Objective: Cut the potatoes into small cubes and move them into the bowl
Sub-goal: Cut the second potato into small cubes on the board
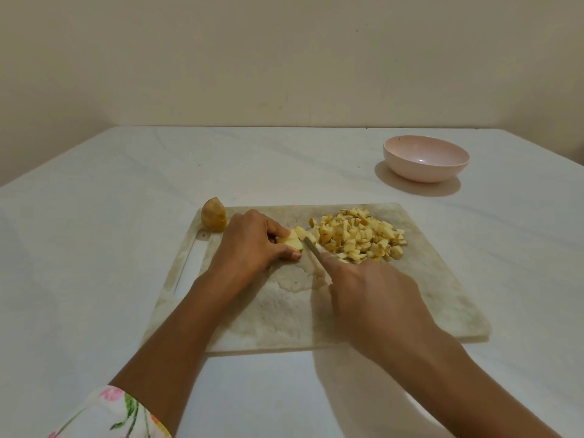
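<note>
Your left hand [252, 240] has its fingers curled and pinching the pale yellow potato strips [291, 241] on the worn white cutting board [436, 279]. Your right hand [376, 298] is wrapped around the slim steel knife [313, 249]. The pieces look firm, light and probably starchy-slick, so clamp them from above, fingertips tucked back. The heap of small potato cubes [360, 238] lies just right; the empty pink bowl [425, 161] sits far right.

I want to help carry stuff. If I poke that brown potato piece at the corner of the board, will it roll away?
Probably not far: the potato piece seems to stand on a flat cut face. Its rounded top might make it tip, then wobble. It sits at the cutting board edge, so it could drop off.
</note>
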